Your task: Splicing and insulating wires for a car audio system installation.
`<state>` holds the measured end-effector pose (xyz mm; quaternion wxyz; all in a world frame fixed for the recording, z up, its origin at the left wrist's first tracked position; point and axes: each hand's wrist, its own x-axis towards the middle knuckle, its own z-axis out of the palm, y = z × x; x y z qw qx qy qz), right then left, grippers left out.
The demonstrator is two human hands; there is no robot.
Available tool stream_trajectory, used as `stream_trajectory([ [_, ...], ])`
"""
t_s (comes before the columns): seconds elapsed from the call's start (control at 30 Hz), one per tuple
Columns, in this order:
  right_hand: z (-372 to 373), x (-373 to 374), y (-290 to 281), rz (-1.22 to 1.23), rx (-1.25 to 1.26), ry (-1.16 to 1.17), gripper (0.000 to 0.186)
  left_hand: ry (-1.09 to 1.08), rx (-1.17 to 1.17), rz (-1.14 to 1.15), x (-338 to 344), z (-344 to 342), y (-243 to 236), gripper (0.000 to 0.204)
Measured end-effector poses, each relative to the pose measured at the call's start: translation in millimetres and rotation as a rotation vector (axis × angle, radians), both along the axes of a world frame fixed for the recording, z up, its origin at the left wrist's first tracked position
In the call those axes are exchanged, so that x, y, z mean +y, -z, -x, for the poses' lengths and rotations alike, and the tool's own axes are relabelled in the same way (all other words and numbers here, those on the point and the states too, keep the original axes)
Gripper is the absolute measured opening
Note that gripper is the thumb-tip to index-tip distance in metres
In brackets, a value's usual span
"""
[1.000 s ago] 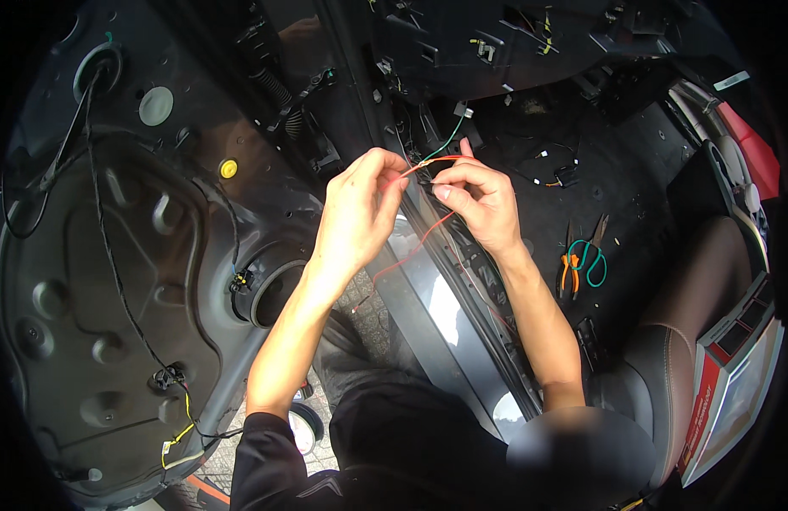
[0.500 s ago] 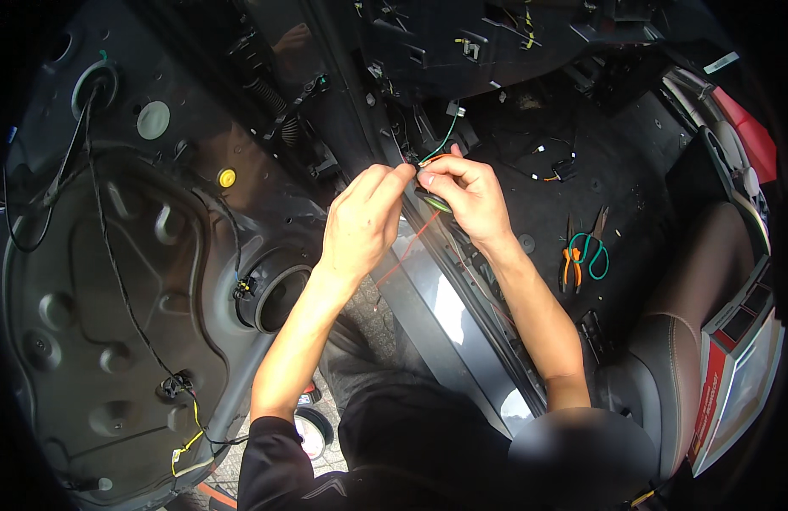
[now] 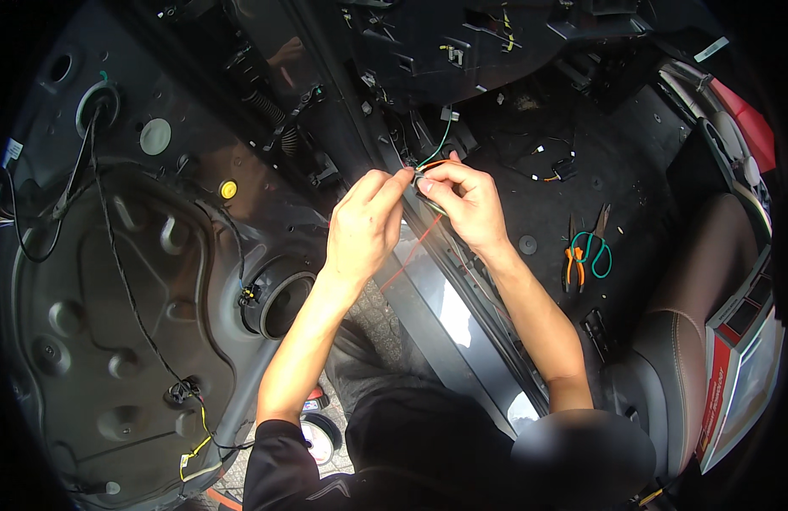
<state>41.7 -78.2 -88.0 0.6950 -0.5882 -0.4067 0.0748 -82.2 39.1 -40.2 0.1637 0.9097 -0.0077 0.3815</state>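
Note:
Both of my hands meet above the car's door sill [image 3: 415, 311], fingertips almost touching. My left hand [image 3: 366, 223] is closed, its thumb and fingers pinching thin wires where they come together. Closed beside it, my right hand [image 3: 470, 204] pinches the same wires between thumb and forefinger. An orange wire [image 3: 439, 163] runs over the right fingers, and a green wire [image 3: 447, 133] curves up from the fingertips. Below the hands a thin red wire [image 3: 417, 249] slants down across the sill. The exact joint between the fingers is hidden.
Green-handled scissors [image 3: 596, 253] and orange-handled pliers [image 3: 573, 266] lie on the dark car floor. The open door [image 3: 104, 341] with hanging cables stands left, with a round speaker opening [image 3: 285, 305]. At right are a seat [image 3: 699, 289] and a red-and-white box [image 3: 734, 375]. A wire spool [image 3: 319, 439] lies below.
The view has shifted slightly, so the door appears a little further right. My hands keep their pinch on the wires with only a small shift of the fingers.

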Motion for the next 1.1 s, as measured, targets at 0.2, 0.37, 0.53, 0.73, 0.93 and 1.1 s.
stream_trajectory([
  [0.2, -3, -4, 4, 0.075, -0.164, 0.035, 0.017, 0.007, 0.203, 0.458, 1, -2, -10, 0.020],
  [0.37, 1, 1, 8, -0.005, -0.084, -0.007, 0.029, 0.178, 0.204, 0.916, -1, -4, -6, 0.018],
  [0.53, -12, 0, 19, -0.070, -0.254, -0.037, 0.031, 0.196, 0.149, 1.262, -13, -2, -5, 0.015],
  [0.73, -12, 20, 21, -0.157, -0.212, 0.062, 0.032, 0.247, -0.010, 1.508, -38, -4, 6, 0.015],
  [0.93, -14, 35, 20, -0.210, -0.114, -0.088, 0.029, 0.380, -0.199, 2.021, -53, -4, 9, 0.013],
  [1.1, -31, 26, 23, -0.163, -0.059, -0.251, 0.043, 0.521, -0.123, 2.294, -48, 0, 7, 0.017],
])
